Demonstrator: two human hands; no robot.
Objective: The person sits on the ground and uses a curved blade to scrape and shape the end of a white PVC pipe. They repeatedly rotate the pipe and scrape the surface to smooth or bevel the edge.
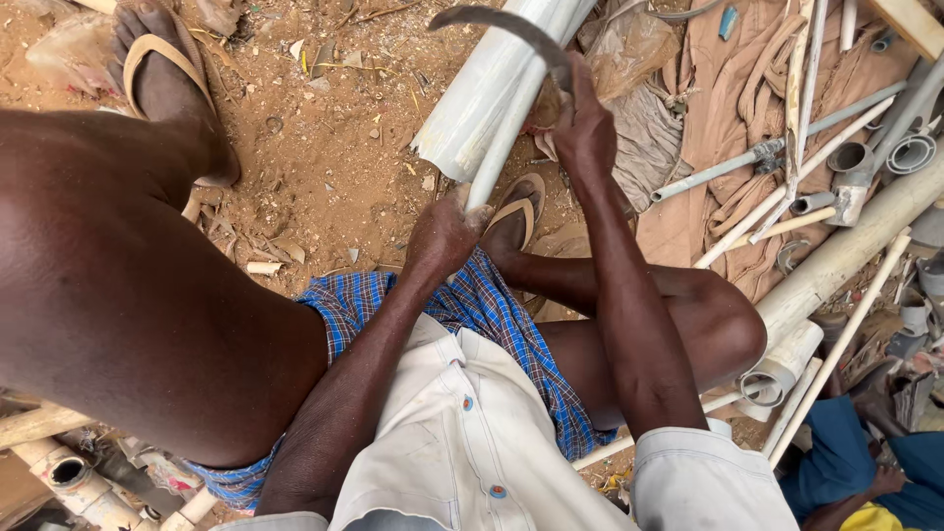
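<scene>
My left hand (444,231) grips the near end of a long white plastic pipe (492,88) that has been split open lengthwise and slants up to the top of the view. My right hand (582,128) is closed on the handle of a curved metal sickle blade (501,28), which arcs over the pipe's upper part. I sit on the ground with knees apart, wearing blue checked shorts and a pale shirt. My right foot in a sandal (518,211) rests just under the pipe's near end.
Bare sandy soil with scraps lies ahead. My left foot in a sandal (162,69) is at the top left. A brown cloth (728,128) with several grey and white pipes and fittings (851,162) lies to the right. Another person's hand (880,482) shows at the bottom right.
</scene>
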